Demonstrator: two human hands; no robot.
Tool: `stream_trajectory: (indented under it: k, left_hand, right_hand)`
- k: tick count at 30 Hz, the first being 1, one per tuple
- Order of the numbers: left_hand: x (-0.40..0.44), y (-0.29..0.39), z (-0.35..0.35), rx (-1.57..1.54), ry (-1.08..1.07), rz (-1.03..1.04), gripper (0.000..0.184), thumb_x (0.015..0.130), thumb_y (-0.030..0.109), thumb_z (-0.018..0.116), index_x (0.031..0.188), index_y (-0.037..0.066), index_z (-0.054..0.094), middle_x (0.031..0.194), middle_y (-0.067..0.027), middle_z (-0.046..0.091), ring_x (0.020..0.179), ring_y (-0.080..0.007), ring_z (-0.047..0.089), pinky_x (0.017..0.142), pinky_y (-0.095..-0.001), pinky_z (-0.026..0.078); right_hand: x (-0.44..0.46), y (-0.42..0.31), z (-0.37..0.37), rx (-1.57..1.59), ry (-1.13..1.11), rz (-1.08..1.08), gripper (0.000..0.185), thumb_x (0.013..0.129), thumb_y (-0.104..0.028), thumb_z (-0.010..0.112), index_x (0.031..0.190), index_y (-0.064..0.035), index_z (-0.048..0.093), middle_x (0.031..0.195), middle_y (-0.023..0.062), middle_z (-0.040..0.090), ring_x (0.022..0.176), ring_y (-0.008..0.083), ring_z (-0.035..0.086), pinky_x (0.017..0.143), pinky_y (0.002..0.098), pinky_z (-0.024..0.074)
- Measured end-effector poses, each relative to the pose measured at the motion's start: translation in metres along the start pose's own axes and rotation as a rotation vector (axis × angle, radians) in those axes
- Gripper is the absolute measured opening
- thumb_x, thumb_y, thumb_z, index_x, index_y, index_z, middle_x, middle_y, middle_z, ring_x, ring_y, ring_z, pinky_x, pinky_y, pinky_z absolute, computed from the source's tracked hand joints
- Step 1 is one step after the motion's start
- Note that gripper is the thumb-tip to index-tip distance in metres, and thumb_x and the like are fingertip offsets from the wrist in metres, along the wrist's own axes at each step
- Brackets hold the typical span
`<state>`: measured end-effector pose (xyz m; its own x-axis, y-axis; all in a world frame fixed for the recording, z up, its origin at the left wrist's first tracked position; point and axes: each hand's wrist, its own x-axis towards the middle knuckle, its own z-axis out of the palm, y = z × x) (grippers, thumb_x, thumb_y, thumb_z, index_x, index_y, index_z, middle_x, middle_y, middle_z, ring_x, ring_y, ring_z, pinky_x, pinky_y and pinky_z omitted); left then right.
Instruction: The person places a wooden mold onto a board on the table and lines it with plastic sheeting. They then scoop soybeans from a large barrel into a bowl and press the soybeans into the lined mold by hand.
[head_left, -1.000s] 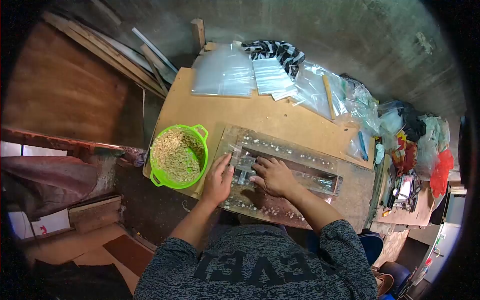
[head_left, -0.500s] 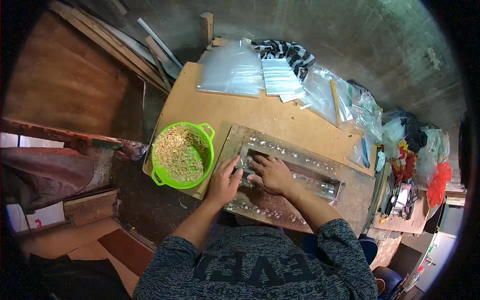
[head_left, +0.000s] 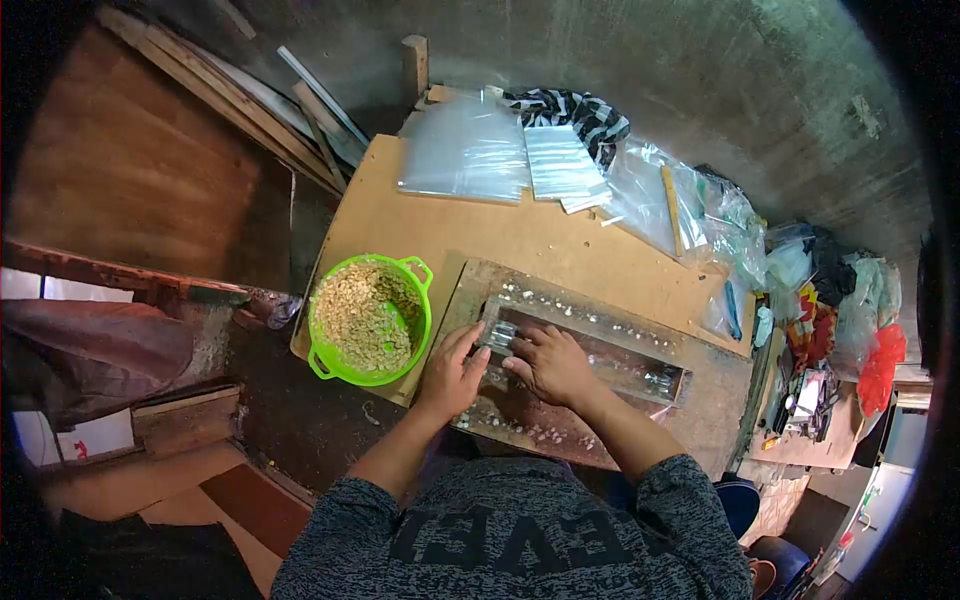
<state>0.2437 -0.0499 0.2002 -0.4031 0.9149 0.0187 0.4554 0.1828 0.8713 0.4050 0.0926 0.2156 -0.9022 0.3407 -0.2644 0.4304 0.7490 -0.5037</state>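
A long, shallow wooden mould lies on a worn board, with shiny clear plastic showing inside its left end. At that end rests my left hand, fingers stretched along the mould's edge and thumb apart. Over the near long side reaches my right hand, its fingers spread and their tips down in the mould beside the plastic; I see nothing gripped in it. A bright green colander-like basin with two handles stands left of my left hand. Pale, flaky pieces partly fill it.
Pale crumbs are scattered over the worn board around the mould. Stacked clear plastic sheets and white strips lie at the table's back. A yellow stick rests on crumpled plastic, and more bags hang at the right.
My right hand has drawn slightly right, away from the mould's left end, uncovering more plastic there. My left hand stays at the end. The whole view has shifted a little downward.
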Motion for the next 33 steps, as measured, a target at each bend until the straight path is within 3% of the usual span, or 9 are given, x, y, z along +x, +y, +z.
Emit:
stream_trajectory:
  k: [3, 5, 17, 23, 25, 27, 29, 30, 33]
  left_hand:
    - [-0.001, 0.0, 0.002, -0.002, -0.001, -0.009, 0.044, 0.098, 0.025, 0.056, 0.131, -0.004, 0.055, 0.129, -0.0238, 0.058, 0.118, -0.0395, 0.056, 0.101, -0.0423, 0.044]
    - [-0.001, 0.001, 0.003, -0.01, -0.007, -0.018, 0.044, 0.098, 0.025, 0.055, 0.131, -0.004, 0.055, 0.129, -0.0242, 0.058, 0.118, -0.0398, 0.056, 0.101, -0.0423, 0.044]
    - [-0.004, 0.002, 0.007, -0.041, -0.014, -0.048, 0.045, 0.097, 0.022, 0.057, 0.132, -0.005, 0.053, 0.126, -0.0248, 0.057, 0.116, -0.0414, 0.055, 0.099, -0.0451, 0.045]
    - [-0.011, 0.035, 0.013, 0.229, 0.152, 0.103, 0.046, 0.092, 0.021, 0.061, 0.133, 0.001, 0.055, 0.137, -0.0268, 0.045, 0.118, -0.0409, 0.051, 0.099, -0.0454, 0.043]
    - [-0.011, 0.048, 0.017, 0.437, 0.184, 0.284, 0.047, 0.09, 0.022, 0.063, 0.132, 0.004, 0.057, 0.132, -0.0241, 0.048, 0.115, -0.0396, 0.051, 0.097, -0.0444, 0.043]
    - [-0.007, 0.063, 0.025, 0.432, 0.14, 0.333, 0.044, 0.089, 0.022, 0.064, 0.13, 0.006, 0.06, 0.127, -0.0195, 0.053, 0.112, -0.0363, 0.053, 0.097, -0.044, 0.042]
    - [0.003, 0.077, 0.038, 0.284, -0.058, 0.471, 0.041, 0.09, 0.022, 0.063, 0.127, 0.005, 0.061, 0.122, -0.0157, 0.058, 0.111, -0.036, 0.055, 0.096, -0.0466, 0.043]
    - [0.007, 0.086, 0.047, 0.147, -0.128, 0.423, 0.037, 0.09, 0.024, 0.064, 0.122, 0.005, 0.064, 0.119, -0.0154, 0.061, 0.11, -0.0356, 0.058, 0.096, -0.0484, 0.044]
    - [0.019, 0.08, 0.073, 0.269, -0.319, 0.465, 0.036, 0.09, 0.025, 0.066, 0.121, 0.006, 0.066, 0.126, -0.0153, 0.061, 0.112, -0.0361, 0.059, 0.096, -0.0474, 0.045]
  right_hand:
    - [-0.012, 0.002, 0.001, -0.065, -0.161, 0.156, 0.055, 0.098, -0.056, 0.043, 0.124, -0.0115, 0.062, 0.136, 0.014, 0.054, 0.119, 0.0344, 0.053, 0.098, 0.0476, 0.0439]
    - [-0.02, 0.01, 0.015, -0.062, 0.164, 0.072, 0.055, 0.098, -0.056, 0.043, 0.118, -0.0099, 0.065, 0.131, 0.014, 0.057, 0.116, 0.0343, 0.054, 0.096, 0.0481, 0.0443]
    - [-0.073, 0.024, 0.011, 0.02, 0.25, 0.252, 0.048, 0.097, -0.05, 0.05, 0.118, -0.0093, 0.066, 0.124, 0.0141, 0.061, 0.114, 0.0345, 0.055, 0.095, 0.0477, 0.044]
    - [-0.094, 0.031, 0.011, 0.021, 0.33, 0.318, 0.047, 0.097, -0.048, 0.051, 0.118, -0.0086, 0.066, 0.123, 0.0138, 0.062, 0.116, 0.0341, 0.055, 0.095, 0.0472, 0.043]
    - [-0.103, 0.035, 0.011, 0.003, 0.276, 0.387, 0.047, 0.097, -0.048, 0.051, 0.117, -0.0085, 0.066, 0.123, 0.0137, 0.062, 0.116, 0.0339, 0.055, 0.096, 0.0476, 0.0424]
    - [-0.113, 0.04, 0.014, -0.015, 0.223, 0.455, 0.046, 0.097, -0.048, 0.052, 0.115, -0.0085, 0.067, 0.123, 0.0135, 0.062, 0.116, 0.0338, 0.055, 0.096, 0.048, 0.0418]
    - [-0.125, 0.045, 0.02, 0.002, 0.433, 0.423, 0.045, 0.096, -0.047, 0.053, 0.11, -0.008, 0.069, 0.121, 0.0129, 0.063, 0.115, 0.0329, 0.056, 0.097, 0.0488, 0.041]
    - [-0.13, 0.047, 0.021, 0.0, 0.441, 0.429, 0.045, 0.096, -0.047, 0.053, 0.11, -0.008, 0.069, 0.121, 0.0129, 0.063, 0.115, 0.0329, 0.056, 0.097, 0.0488, 0.041]
    - [-0.145, 0.054, 0.023, -0.046, 0.414, 0.498, 0.044, 0.094, -0.046, 0.055, 0.107, -0.0074, 0.07, 0.119, 0.0123, 0.064, 0.114, 0.0316, 0.056, 0.095, 0.0484, 0.0415]
